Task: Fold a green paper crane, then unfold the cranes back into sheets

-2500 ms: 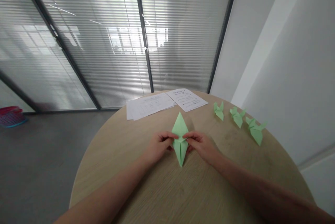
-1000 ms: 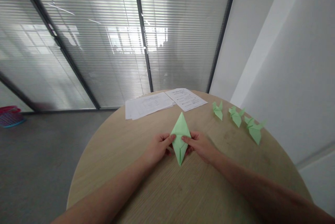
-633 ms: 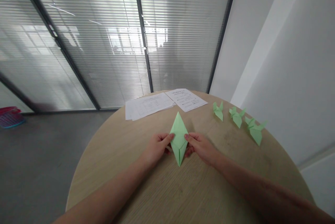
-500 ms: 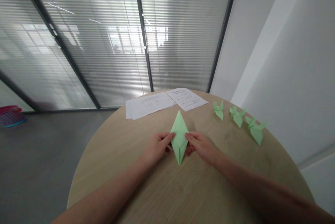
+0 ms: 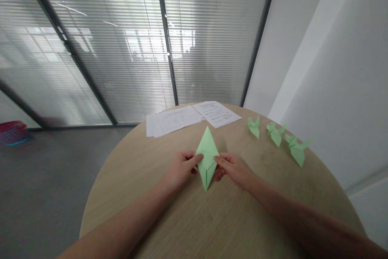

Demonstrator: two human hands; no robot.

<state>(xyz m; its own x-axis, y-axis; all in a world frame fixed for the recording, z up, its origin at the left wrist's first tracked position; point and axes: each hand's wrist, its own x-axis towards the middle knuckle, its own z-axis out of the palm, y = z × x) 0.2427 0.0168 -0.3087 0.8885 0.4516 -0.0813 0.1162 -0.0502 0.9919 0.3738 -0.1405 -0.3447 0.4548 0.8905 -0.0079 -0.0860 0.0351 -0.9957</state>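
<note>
A light green folded paper [image 5: 207,150] in a long diamond shape is held above the middle of the round wooden table [image 5: 188,218]. My left hand [image 5: 182,166] pinches its left edge, thumb on the front face. On the right edge, my right hand [image 5: 232,167] grips the paper in the same way, thumb on top and fingers partly hidden behind. A seam and a slanting fold show in the lower half of the diamond, whose lower tip points toward me.
Three green folded paper figures stand at the right: one [image 5: 254,127], another [image 5: 275,134] and a third [image 5: 296,150]. Printed sheets [image 5: 176,121] and another sheet [image 5: 216,114] lie at the far edge. A basket [image 5: 13,133] is on the floor at far left.
The lower tip of the green paper has swung slightly left, and the diamond looks a little wider. Both hands keep their hold on its edges.
</note>
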